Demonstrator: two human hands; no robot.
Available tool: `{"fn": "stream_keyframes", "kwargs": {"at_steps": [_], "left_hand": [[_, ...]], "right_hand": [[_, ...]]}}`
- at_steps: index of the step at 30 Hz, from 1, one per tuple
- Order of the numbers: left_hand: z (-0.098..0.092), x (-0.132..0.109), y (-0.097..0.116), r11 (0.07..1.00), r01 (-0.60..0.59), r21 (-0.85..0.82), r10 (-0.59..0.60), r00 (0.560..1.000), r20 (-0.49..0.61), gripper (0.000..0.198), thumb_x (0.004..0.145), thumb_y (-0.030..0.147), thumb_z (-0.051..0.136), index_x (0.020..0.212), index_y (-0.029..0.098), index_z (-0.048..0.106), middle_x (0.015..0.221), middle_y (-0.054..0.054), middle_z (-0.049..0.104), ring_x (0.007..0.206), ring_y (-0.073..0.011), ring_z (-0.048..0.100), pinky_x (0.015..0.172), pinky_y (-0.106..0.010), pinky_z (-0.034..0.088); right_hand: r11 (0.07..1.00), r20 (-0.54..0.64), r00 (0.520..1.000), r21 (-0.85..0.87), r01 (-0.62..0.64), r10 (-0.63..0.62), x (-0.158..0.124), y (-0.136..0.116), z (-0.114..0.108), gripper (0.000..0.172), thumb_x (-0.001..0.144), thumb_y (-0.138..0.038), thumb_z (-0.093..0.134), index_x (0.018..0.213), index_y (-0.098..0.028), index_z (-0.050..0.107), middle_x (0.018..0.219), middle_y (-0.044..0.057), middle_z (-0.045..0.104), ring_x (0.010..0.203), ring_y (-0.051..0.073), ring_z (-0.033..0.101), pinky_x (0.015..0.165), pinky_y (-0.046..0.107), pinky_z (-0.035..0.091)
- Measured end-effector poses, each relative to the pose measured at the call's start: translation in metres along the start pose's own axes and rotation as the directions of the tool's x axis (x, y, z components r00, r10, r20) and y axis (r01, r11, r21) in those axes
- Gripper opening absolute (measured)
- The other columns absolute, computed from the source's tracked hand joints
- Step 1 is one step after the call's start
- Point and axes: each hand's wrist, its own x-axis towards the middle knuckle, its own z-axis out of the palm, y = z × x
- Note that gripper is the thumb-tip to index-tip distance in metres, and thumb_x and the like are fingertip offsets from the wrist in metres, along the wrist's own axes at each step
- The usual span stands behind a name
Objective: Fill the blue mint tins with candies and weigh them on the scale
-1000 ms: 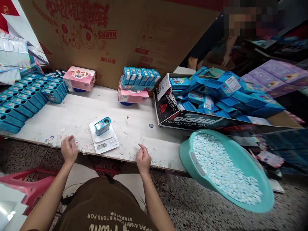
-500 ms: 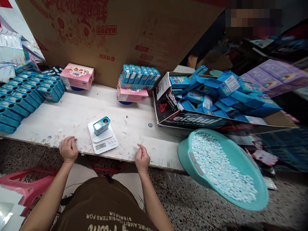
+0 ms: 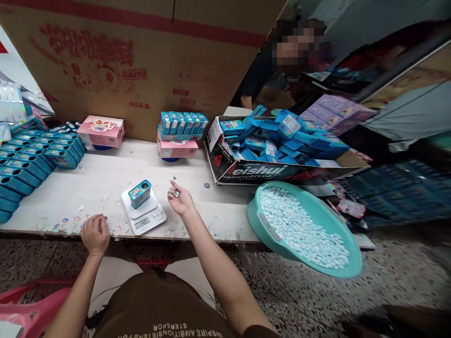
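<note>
A small blue tin (image 3: 140, 194) with a round hole in its top stands on a white digital scale (image 3: 150, 225), whose display appears to read 148.5. To the right of the scale, my right hand (image 3: 180, 199) hovers over the table with fingers curled around a small pale candy (image 3: 176, 193). My left hand (image 3: 95, 234) rests at the table's front edge, left of the scale, its fingers folded in and nothing visible in them. A turquoise tub (image 3: 255, 218) of small pale-blue candies (image 3: 303, 227) stands at the right, by the table edge.
Rows of blue tins (image 3: 31, 162) line the left side. Two pink boxes (image 3: 102, 131) stand at the back, one topped with blue packs (image 3: 183, 123). A black carton (image 3: 243, 172) of blue packs is at the right. Behind it is another person (image 3: 259, 70). A pink stool (image 3: 38, 305) stands lower left.
My right hand has moved forward and left from the table edge, nearer the scale, and its palm side now shows. My left hand has stayed at the edge. The camera view has shifted.
</note>
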Motion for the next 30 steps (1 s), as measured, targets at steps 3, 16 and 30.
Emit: {"fn": "stream_keyframes", "kwargs": {"at_steps": [3,16,30], "left_hand": [[0.002,-0.001,-0.002,1.000,-0.024,-0.012,0.023,0.999,-0.026,0.017,0.086,0.025,0.045,0.088,0.018,0.061,0.098,-0.009,0.065,0.094,-0.0242,0.056,0.086,-0.036,0.037],[0.006,-0.008,-0.009,0.997,-0.079,-0.022,0.077,0.993,-0.085,0.012,0.082,0.020,0.050,0.087,0.019,0.061,0.095,-0.007,0.066,0.091,-0.0229,0.057,0.080,-0.034,0.039],[0.007,-0.012,-0.009,0.997,-0.046,-0.053,0.042,0.996,-0.074,0.012,0.081,0.021,0.051,0.085,0.019,0.063,0.096,-0.007,0.066,0.092,-0.0227,0.058,0.082,-0.034,0.039]], "right_hand": [[0.998,0.021,0.999,0.050,-0.031,0.030,0.013,0.001,0.043,0.023,0.090,-0.019,0.037,0.079,-0.015,0.057,0.051,-0.004,0.042,0.046,0.008,0.043,0.041,0.016,0.037],[0.901,0.193,0.955,-0.331,0.281,-0.227,0.018,0.036,0.086,0.056,0.086,-0.062,0.034,0.071,-0.016,0.063,0.055,0.000,0.054,0.056,0.013,0.058,0.063,0.026,0.047],[0.625,0.303,0.839,-0.563,0.541,-0.453,0.013,0.060,0.087,0.063,0.084,-0.065,0.025,0.072,-0.017,0.065,0.058,0.001,0.058,0.063,0.015,0.061,0.070,0.028,0.044]]}}
